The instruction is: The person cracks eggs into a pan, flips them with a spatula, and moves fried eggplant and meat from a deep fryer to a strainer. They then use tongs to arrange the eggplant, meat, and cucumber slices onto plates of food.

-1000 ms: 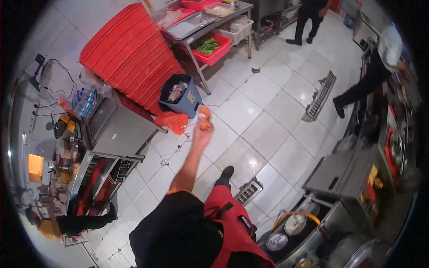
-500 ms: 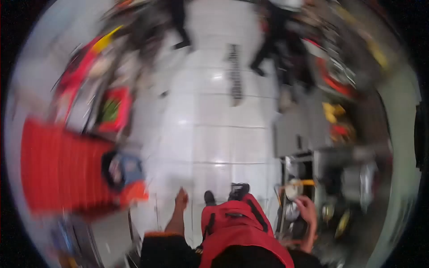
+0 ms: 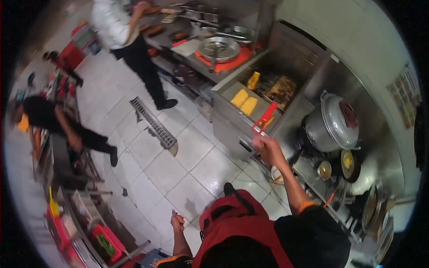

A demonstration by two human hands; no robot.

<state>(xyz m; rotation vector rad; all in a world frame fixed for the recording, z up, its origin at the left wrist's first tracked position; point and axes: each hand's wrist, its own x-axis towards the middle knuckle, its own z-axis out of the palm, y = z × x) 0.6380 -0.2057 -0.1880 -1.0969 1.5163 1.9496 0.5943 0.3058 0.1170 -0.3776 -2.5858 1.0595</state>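
My right hand reaches forward to the front edge of the griddle, fingertips just below the looped end of a red tongs-like utensil, its fingers slightly blurred. The utensil lies slanted over the griddle's front rim. Flat yellow slabs and a browned pile of food lie on the griddle. Low over the tiled floor hangs my left hand, its fingers curled in and nothing visible in them.
Right of the griddle stand a large lidded pot, a small pan and a frying pan with egg. A person in white works at the far counter; another in black bends at left. A drain grate crosses the floor.
The view has swung right, from the aisle toward the griddle and stove. My right hand has moved from beside the stove up to the griddle's front edge. My left hand stays low.
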